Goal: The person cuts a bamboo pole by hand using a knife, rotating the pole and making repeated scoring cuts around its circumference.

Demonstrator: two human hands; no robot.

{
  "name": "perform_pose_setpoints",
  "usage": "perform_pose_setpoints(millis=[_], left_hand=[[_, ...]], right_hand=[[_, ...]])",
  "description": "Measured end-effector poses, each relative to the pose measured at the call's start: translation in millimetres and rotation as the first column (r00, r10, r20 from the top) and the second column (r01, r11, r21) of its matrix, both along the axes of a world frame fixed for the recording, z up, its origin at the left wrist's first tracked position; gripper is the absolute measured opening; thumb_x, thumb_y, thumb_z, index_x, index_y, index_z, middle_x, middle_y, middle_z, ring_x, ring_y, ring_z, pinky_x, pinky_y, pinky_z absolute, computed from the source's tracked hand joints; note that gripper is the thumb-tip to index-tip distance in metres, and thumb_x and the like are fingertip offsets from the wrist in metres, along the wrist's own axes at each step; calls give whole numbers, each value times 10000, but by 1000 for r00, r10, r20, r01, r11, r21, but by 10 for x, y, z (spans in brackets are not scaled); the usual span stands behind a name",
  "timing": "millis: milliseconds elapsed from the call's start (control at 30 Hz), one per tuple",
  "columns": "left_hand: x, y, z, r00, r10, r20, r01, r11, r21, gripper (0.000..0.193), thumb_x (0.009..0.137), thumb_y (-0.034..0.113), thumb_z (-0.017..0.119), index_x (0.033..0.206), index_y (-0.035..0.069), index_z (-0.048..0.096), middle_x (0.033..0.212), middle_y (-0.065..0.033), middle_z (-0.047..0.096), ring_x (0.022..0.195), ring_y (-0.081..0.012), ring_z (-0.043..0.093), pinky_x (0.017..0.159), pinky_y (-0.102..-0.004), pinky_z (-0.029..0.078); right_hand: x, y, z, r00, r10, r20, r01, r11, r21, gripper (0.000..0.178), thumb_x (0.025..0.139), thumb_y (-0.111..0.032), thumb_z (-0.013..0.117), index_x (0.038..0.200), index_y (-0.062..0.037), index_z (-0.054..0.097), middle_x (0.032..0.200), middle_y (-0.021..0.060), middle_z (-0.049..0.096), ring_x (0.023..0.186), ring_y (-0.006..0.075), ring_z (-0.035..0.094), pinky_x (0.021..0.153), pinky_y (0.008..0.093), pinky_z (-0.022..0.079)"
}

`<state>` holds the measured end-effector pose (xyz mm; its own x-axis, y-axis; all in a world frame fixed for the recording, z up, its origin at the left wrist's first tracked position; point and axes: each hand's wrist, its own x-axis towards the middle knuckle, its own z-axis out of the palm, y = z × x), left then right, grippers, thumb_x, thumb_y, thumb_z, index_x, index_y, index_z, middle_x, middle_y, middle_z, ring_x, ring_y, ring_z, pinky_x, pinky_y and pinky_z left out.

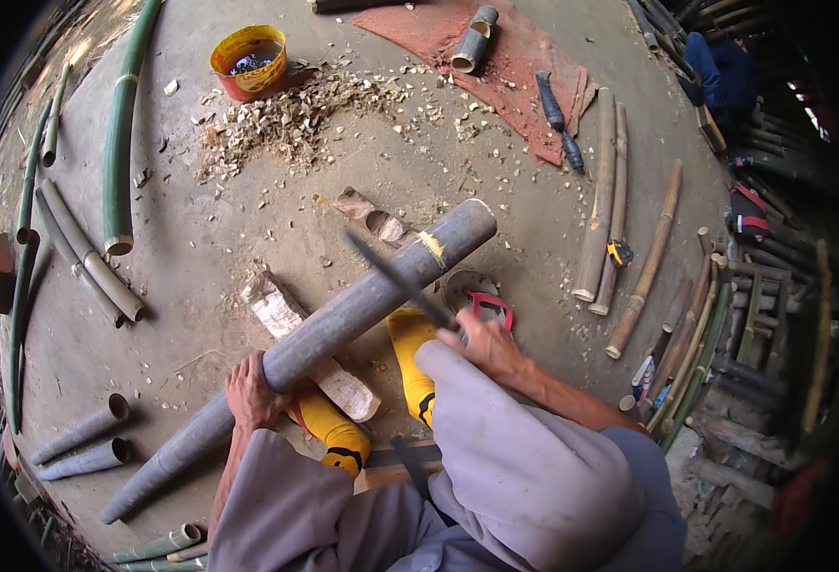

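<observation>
A thick grey-brown bamboo pole [329, 319] slants across my knees, its near end low at the left. My left hand [255, 393] is wrapped around its middle. In my right hand [484, 345] is the handle of a long knife [381, 264], whose dark blade crosses over the pole toward its far end. Close to the blade, a pale yellow cut [431, 247] shows on the pole's top. Beneath the pole lie a chopped wooden block [345, 389] and a notched wood piece [386, 227]. My feet, in yellow socks, are on either side of the block.
Wood chips [276, 129] are heaped beside a yellow and red bucket [248, 62] holding dark liquid. A red mat [524, 95] bears a short bamboo piece and a dark tool. Bamboo poles lie left and right; a tape measure [619, 253] rests on one. A person [719, 71] is at the far right.
</observation>
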<state>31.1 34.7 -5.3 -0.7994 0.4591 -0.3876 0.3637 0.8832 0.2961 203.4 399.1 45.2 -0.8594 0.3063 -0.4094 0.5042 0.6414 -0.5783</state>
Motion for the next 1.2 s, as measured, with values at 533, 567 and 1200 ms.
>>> perform_pose_setpoints(millis=[533, 567, 1200], left_hand=[[-66, 93, 39, 995, 2, 101, -3, 1000, 8, 741, 498, 237, 839, 1170, 96, 560, 1092, -123, 638, 1079, -330, 584, 951, -438, 433], [-57, 96, 17, 995, -3, 99, 2, 1000, 5, 744, 500, 238, 843, 1173, 97, 558, 1096, -122, 636, 1082, -329, 581, 955, -436, 427], [-162, -32, -26, 975, -44, 217, 37, 999, 36, 731, 506, 333, 807, 1159, 105, 570, 1041, -107, 645, 1020, -314, 617, 892, -441, 461]], right_hand=[[-193, 141, 29, 958, -284, -37, 286, 956, 60, 459, 945, -468, 552, 994, -11, 550, 756, 275, 643, 767, 485, 646, 646, 556, 504], [-76, 44, 31, 998, -48, -35, 53, 988, 147, 477, 923, -483, 575, 1007, -14, 554, 771, 283, 646, 788, 487, 649, 675, 555, 513], [-18, -73, -87, 995, 68, -73, -53, 979, 195, 401, 938, -417, 566, 904, -20, 523, 715, 281, 618, 726, 501, 616, 623, 581, 472]])
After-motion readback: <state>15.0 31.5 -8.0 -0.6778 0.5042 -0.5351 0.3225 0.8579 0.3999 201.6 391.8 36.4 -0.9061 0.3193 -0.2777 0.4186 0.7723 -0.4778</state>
